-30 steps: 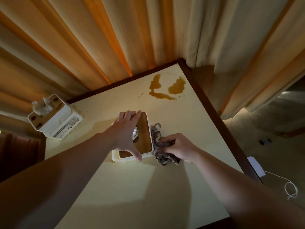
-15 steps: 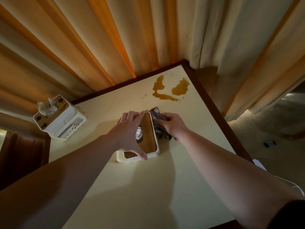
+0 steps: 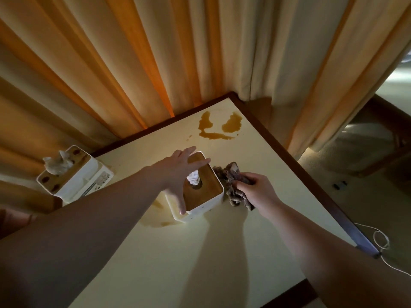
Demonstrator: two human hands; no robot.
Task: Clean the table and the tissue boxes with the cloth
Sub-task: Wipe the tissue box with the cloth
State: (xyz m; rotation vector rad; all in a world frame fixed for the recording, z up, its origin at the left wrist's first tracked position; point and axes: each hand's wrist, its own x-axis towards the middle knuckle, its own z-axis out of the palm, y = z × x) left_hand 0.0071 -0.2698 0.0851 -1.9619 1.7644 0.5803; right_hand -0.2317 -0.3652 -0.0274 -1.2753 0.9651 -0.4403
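Observation:
A white tissue box [image 3: 208, 192] with a wooden top stands mid-table, a tissue poking from its hole. My left hand [image 3: 178, 174] grips it across the top, thumb on the near corner and fingers on the far edge. My right hand [image 3: 255, 191] holds a crumpled dark cloth [image 3: 231, 183] against the box's right side. A second tissue box [image 3: 73, 176] with brown spots on its lid stands at the table's left edge. A brown spill [image 3: 219, 127] lies near the far corner of the cream table [image 3: 200, 252]. A faint wet smear [image 3: 155, 218] shows left of the held box.
Orange and cream curtains [image 3: 155, 63] hang close behind the table's far edges. The table has a dark wooden rim [image 3: 300, 174] on the right. Carpet and a white cable [image 3: 382, 243] lie on the floor to the right.
My right hand has drawn the cloth back along the box's right side toward me. The box has turned slightly under my left hand, and a wet smear shows at its left.

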